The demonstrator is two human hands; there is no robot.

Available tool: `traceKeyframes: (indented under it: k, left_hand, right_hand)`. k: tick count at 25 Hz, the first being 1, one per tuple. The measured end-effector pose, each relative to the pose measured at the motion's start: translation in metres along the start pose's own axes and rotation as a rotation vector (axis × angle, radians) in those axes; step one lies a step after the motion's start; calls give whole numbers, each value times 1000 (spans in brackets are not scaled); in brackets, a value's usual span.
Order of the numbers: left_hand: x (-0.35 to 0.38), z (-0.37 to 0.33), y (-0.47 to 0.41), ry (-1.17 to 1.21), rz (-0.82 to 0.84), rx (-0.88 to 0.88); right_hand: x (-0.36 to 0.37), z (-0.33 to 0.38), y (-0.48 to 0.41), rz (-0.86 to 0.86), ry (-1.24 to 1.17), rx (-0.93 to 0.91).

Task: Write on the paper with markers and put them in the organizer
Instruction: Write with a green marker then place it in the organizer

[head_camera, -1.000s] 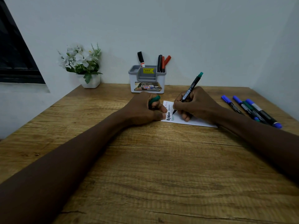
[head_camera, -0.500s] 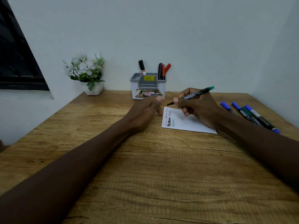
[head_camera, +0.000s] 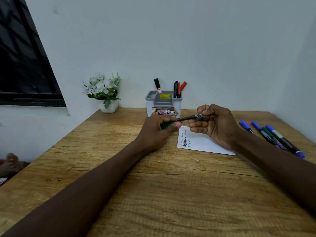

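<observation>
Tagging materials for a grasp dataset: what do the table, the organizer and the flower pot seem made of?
Table: wood or wood-look laminate, matte; grain lines show. Organizer: likely moulded plastic, smooth grey and white walls with rounded edges. Flower pot: smooth white, ceramic or plastic; the look leaves it open.

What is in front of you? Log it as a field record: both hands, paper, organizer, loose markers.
left hand: grips green cap
right hand: grips marker, tip pointing into the cap; whether seated, cannot tell
paper: flat on wooden table, writing at its left end
organizer: by the wall; black marker left, black and red markers right
loose markers: blue and green, right of paper
</observation>
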State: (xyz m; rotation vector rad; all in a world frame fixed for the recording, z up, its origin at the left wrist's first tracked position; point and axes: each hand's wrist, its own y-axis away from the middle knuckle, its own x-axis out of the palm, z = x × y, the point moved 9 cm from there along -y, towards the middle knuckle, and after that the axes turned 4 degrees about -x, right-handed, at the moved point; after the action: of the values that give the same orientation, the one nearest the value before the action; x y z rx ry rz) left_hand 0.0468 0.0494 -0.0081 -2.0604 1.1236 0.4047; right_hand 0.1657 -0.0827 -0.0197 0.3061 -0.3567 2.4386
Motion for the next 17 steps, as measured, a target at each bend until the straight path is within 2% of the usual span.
traceKeyframes:
  k: [3,9,13,17]
  left_hand:
    - [-2,1,1,21,-1,-22]
    - [0,-5,1,-36,11,26]
    - [5,-7,3,17,19,-2]
    - [8,-9,3,24,-1,-11]
  right_hand:
    - [-2,-1,0,7,59,-8]
    - [3,-3,-1,152,422,-27]
    - [18,0,-4,227,602,-166]
    - [24,3,-3,253,666,-251]
